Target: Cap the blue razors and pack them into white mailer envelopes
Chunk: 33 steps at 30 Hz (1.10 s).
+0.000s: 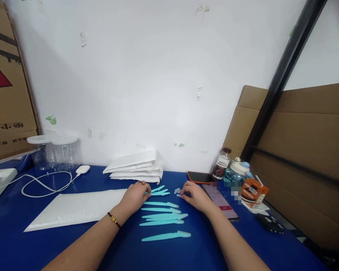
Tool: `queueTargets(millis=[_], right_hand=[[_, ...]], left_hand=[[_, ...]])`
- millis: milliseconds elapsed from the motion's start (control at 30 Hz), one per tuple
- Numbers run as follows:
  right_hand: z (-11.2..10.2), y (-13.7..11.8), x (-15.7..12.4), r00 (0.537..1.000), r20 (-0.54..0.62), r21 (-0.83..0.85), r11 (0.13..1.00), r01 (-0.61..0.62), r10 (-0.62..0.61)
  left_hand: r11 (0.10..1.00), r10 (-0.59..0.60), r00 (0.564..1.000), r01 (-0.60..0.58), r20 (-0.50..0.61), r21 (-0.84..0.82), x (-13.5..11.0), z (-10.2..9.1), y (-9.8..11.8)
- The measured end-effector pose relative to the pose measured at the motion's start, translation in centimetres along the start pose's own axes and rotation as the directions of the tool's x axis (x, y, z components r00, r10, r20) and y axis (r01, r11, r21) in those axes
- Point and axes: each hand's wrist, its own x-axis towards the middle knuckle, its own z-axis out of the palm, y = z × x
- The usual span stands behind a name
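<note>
Several turquoise eyebrow razors (166, 236) lie in a loose column on the blue table, handles to the left and heads to the right. At the far end of the column, my left hand (137, 195) has its fingers closed at the handle ends of a few fanned-out razors (161, 192). To the right is a small group of translucent caps (177, 191). My right hand (196, 196) is curled beside them, thumb and fingers pinched at one cap (179, 195). Its palm side is hidden.
A white padded mailer (79, 207) lies left, with stacked mailers (135, 165) against the wall. Two phones (202, 177), a brown-capped bottle (222, 163), a blue-lidded jug (237, 171) and an orange drink carton (254, 192) stand right. Clear jars (65, 152) and a white cable (46, 194) are far left.
</note>
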Motion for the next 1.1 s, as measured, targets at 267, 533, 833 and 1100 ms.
queueTargets(millis=[267,533,833,1100], right_hand=[[0.4,-1.2,0.4,0.999,-0.029,-0.094,0.995,0.028,-0.031],[0.4,-0.6,0.4,0.982,-0.004,0.557,0.817,-0.152,0.186],[0.4,-1.7,0.7,0.965,-0.039,0.735,0.662,-0.148,0.260],[1.5,-2.0,0.6,0.976,0.051,0.742,0.646,-0.178,0.210]], left_hand=[[0.999,0.037,0.997,-0.039,-0.067,-0.033,-0.2,-0.7,1.0],[0.963,-0.007,0.999,0.016,0.033,-0.268,-0.4,-1.0,1.4],[0.924,-0.007,1.000,0.015,0.022,-0.382,-0.2,-0.8,1.5],[0.909,0.065,0.994,-0.024,0.084,-0.416,-0.5,0.4,1.8]])
